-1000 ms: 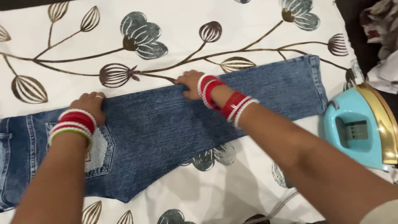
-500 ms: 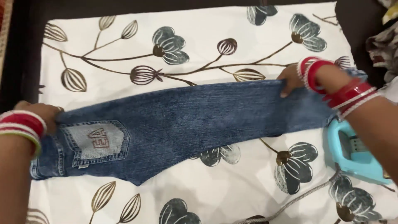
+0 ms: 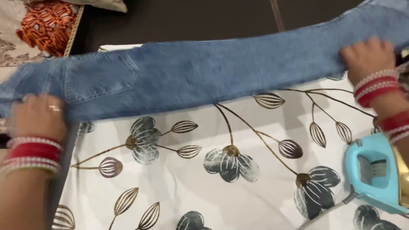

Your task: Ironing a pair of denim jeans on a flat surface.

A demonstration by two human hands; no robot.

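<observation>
- Jeans [image 3: 204, 72]: faded blue denim, back pocket at 9 o'clock, stretched across the top of view.
- Your left hand [image 3: 38, 117] & right hand [image 3: 366, 55] are both clamped on the jeans' ends.
- Below: white floral sheet [image 3: 204, 191]; turquoise iron [image 3: 377, 179] at 4 o'clock; dark floor at 12.

jeans [image 3: 204, 72] stretched across far edge of sheet [image 3: 204, 179], a hand at each end, iron [image 3: 377, 179] at right

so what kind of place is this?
Probably a home, with a makeshift ironing spot: a white cloth printed with dark flowers spread flat, a light-blue electric iron with a gold soleplate at its edge, and blue denim jeans held up by both hands.
</observation>
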